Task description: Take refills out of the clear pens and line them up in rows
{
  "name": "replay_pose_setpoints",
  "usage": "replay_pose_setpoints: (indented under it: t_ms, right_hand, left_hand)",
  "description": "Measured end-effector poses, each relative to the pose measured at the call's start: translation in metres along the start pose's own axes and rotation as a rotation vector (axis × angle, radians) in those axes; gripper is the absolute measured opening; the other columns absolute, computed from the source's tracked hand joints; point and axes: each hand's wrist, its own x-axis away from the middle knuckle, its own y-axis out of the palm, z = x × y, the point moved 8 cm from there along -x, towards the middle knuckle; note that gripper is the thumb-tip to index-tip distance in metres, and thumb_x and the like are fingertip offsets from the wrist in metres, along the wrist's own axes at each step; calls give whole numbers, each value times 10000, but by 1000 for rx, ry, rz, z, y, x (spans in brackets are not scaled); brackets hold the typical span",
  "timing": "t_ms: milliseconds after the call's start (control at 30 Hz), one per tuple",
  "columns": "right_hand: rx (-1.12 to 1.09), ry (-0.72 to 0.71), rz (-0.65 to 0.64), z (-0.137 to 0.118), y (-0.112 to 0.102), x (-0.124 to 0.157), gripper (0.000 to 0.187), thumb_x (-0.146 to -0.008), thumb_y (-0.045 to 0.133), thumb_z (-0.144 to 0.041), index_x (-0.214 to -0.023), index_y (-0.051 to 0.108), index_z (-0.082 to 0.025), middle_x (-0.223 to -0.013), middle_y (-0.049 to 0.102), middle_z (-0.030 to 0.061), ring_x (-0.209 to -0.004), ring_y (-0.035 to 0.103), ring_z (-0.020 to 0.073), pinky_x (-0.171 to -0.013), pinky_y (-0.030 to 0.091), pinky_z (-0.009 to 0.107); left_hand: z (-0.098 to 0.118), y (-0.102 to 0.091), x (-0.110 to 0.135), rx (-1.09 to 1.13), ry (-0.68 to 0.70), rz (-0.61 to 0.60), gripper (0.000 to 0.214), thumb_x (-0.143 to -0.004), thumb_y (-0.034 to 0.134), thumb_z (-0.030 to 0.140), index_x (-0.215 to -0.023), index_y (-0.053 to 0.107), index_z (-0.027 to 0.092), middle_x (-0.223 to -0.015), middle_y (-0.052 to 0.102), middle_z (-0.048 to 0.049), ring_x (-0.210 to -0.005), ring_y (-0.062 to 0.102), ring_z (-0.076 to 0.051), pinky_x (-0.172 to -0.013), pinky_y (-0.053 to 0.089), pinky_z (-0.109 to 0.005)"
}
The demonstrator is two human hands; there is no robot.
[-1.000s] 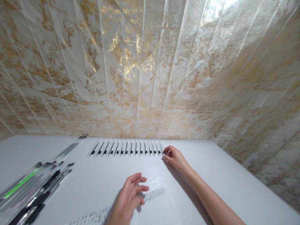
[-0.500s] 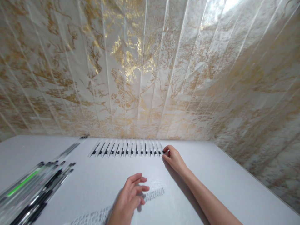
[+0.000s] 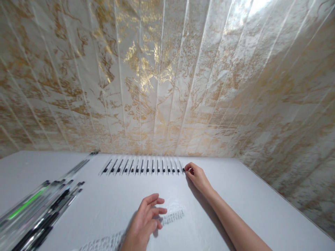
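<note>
Along the back of the white table runs a row of clear, slim pieces that look like pen caps (image 3: 142, 169), each with a black strip and a black lump near its front end. My right hand (image 3: 196, 176) is at the right end of this row, thumb and index finger curled together. Their tips meet the black lump of the last clear piece (image 3: 184, 170); whether they grip it is too small to tell. My left hand (image 3: 146, 219) hovers over the table's front middle, fingers spread and curved, holding nothing.
At the left lies a blurred bundle of pens (image 3: 49, 209), one bright green. Several thin dark-ended sticks (image 3: 78, 165) lie behind it, reaching toward the wall. Dark printed marks (image 3: 172, 217) show on the white table (image 3: 230, 195). A gold-patterned covering (image 3: 146, 87) rises behind the table.
My right hand has shifted slightly to the right, and the black lump of the last piece now shows beside its fingertips. My left hand has stayed in place.
</note>
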Motion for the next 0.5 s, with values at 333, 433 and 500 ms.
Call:
replay_pose_setpoints:
  t_ms: [333,433,500]
  right_hand:
    - [-30,-24,4,1,4,-1,185,-701,481,-128,-796,622,-202,-721,650,1,-618,550,146,-643,428,253]
    - [-29,-27,11,0,3,0,182,-702,481,-131,-790,624,-201,-717,649,3,-619,553,147,-643,431,253]
    - [-12,-33,12,0,3,-1,193,-702,479,-130,-800,632,-196,-733,651,11,-630,557,150,-653,435,258]
  left_hand:
    - [-1,-2,-2,24,25,-4,463,-668,604,223,-1126,544,189,-1129,590,-147,-911,605,-262,-633,427,-319]
    - [-2,-2,-2,26,20,-7,456,-664,608,220,-1114,542,192,-1128,591,-146,-920,610,-266,-635,428,-318]
    - [-1,-2,-2,18,16,-6,451,-675,600,225,-1120,540,189,-1134,588,-148,-931,609,-270,-642,430,-323]
